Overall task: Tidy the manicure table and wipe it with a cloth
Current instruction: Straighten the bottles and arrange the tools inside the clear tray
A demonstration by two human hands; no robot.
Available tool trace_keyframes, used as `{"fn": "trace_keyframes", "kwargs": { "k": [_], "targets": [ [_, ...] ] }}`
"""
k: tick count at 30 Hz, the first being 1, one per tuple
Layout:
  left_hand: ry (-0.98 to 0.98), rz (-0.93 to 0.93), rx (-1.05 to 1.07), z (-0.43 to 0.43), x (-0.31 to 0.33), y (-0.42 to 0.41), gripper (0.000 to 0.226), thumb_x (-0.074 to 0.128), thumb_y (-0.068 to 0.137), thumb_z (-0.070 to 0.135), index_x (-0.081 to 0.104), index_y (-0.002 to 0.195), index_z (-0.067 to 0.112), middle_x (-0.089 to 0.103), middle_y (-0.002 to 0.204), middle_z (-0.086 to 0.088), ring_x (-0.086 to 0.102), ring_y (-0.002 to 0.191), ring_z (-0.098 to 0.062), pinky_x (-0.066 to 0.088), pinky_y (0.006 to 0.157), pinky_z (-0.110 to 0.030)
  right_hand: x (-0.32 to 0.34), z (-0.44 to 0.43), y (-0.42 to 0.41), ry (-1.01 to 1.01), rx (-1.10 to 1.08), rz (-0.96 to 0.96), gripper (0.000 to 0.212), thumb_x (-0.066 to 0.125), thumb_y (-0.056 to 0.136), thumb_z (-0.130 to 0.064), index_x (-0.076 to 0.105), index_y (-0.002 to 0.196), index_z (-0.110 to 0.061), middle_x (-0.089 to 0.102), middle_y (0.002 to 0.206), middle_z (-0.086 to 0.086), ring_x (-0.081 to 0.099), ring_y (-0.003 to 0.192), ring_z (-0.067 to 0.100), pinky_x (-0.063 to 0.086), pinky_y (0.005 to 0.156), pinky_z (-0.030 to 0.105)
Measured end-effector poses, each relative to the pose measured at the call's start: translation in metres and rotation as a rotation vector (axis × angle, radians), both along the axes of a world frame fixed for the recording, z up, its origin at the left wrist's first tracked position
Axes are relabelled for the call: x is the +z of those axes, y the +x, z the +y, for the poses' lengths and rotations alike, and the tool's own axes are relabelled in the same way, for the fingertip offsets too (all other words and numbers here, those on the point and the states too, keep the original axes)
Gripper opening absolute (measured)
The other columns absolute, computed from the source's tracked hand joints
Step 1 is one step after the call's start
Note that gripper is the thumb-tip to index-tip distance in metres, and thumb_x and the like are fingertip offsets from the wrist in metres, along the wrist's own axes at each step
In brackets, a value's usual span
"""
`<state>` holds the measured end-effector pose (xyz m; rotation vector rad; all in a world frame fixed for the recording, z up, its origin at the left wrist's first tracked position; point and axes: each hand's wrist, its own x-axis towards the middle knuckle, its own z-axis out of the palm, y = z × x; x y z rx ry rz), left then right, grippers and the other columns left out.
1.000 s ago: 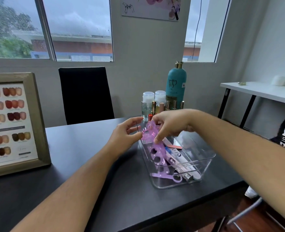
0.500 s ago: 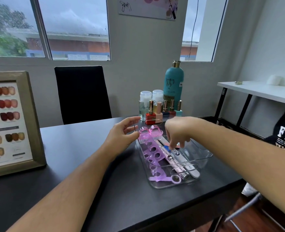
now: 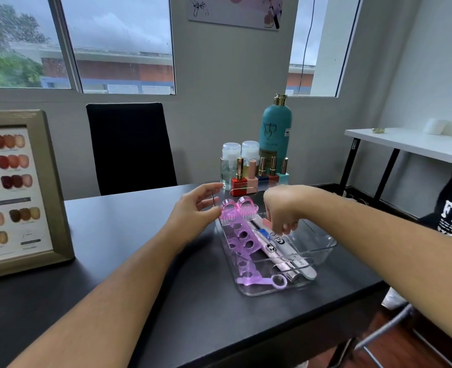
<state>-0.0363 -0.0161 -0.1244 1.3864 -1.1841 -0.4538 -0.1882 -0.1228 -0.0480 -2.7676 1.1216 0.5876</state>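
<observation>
A clear plastic tray (image 3: 323, 245) stands on the black manicure table (image 3: 129, 261). In it lie two pink nail brushes (image 3: 238, 208) at the far end, purple toe separators (image 3: 242, 243), white nail files (image 3: 280, 241) and a purple cuticle tool (image 3: 262, 281). My left hand (image 3: 193, 213) sits at the tray's far-left corner, fingers spread, thumb tip against the rim beside the brushes. My right hand (image 3: 280, 208) reaches down into the tray, fingers curled on the far end of a pinkish nail file (image 3: 266, 223).
Behind the tray stand nail polish bottles (image 3: 259, 176), two clear pump bottles (image 3: 231, 160) and a tall teal bottle (image 3: 275, 131). A framed nail colour chart (image 3: 20, 192) leans at the left. A black chair (image 3: 129, 147) is across the table; a white side table (image 3: 405, 142) stands at the right.
My right hand let go of the pink brushes, which now rest at the tray's far end, and dropped onto the nail files. My left hand stayed at the tray's corner.
</observation>
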Motion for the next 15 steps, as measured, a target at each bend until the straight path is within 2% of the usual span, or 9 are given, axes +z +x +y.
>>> {"fn": "trace_keyframes", "kwargs": {
  "k": [2,6,9,15],
  "targets": [
    [0.001,0.003,0.002,0.000,0.000,0.000,0.044,0.062,0.084,0.007,0.054,0.117,0.036,0.056,0.113,0.023,0.056,0.108,-0.004,0.047,0.072,-0.004,0.006,-0.001,-0.003,0.063,-0.021,-0.046,0.019,0.065,0.076,0.004,0.067,0.095,0.007,0.059,0.066,0.008,0.054,0.058,0.019,0.046,0.051,0.020],
    [0.002,0.007,0.003,0.000,0.001,-0.001,0.044,0.062,0.085,0.007,0.054,0.117,0.036,0.056,0.116,0.018,0.055,0.111,-0.008,0.047,0.072,-0.004,0.020,0.002,-0.007,0.283,-0.036,-0.216,0.021,0.071,0.076,0.003,0.064,0.095,0.004,0.063,0.068,0.008,0.056,0.053,0.015,0.046,0.045,0.018],
    [0.001,0.004,0.003,0.000,0.001,-0.001,0.044,0.061,0.085,0.007,0.054,0.118,0.035,0.056,0.119,0.016,0.055,0.113,-0.008,0.048,0.076,-0.009,0.022,0.008,-0.007,0.415,-0.013,-0.245,0.024,0.074,0.075,0.001,0.063,0.097,0.000,0.066,0.068,0.007,0.060,0.053,0.012,0.047,0.045,0.017],
    [-0.005,0.030,-0.007,0.000,0.000,-0.001,0.044,0.062,0.084,0.006,0.055,0.114,0.036,0.057,0.110,0.024,0.056,0.110,-0.006,0.048,0.072,-0.004,0.011,0.000,-0.006,0.126,-0.074,-0.195,0.021,0.068,0.082,-0.001,0.064,0.101,0.008,0.072,0.083,0.015,0.066,0.058,0.016,0.058,0.057,0.022]
  ]
}}
